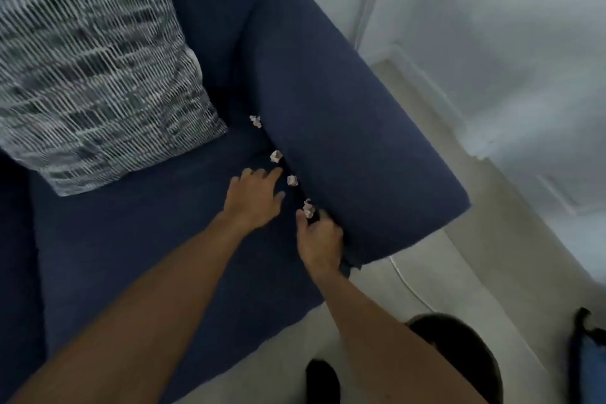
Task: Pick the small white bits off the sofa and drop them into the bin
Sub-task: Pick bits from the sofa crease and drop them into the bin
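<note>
Several small white crumpled bits lie along the seam where the dark blue sofa (147, 239) seat meets its right armrest (344, 128): one far bit (255, 121), one middle bit (276, 156), one closer bit (292, 180). My right hand (319, 239) pinches the nearest white bit (308, 208) between thumb and fingers beside the armrest. My left hand (254, 195) rests flat on the seat with fingers spread, its fingertips just left of the middle bits. A dark round bin (459, 334) stands on the floor at the bottom right, partly hidden behind my right forearm.
A grey and white patterned cushion (95, 75) leans on the sofa back at the left. A white cable (410, 285) runs over the pale floor beside the armrest. A dark shoe (323, 380) shows at the bottom, and a dark blue object (587, 354) sits at the right edge.
</note>
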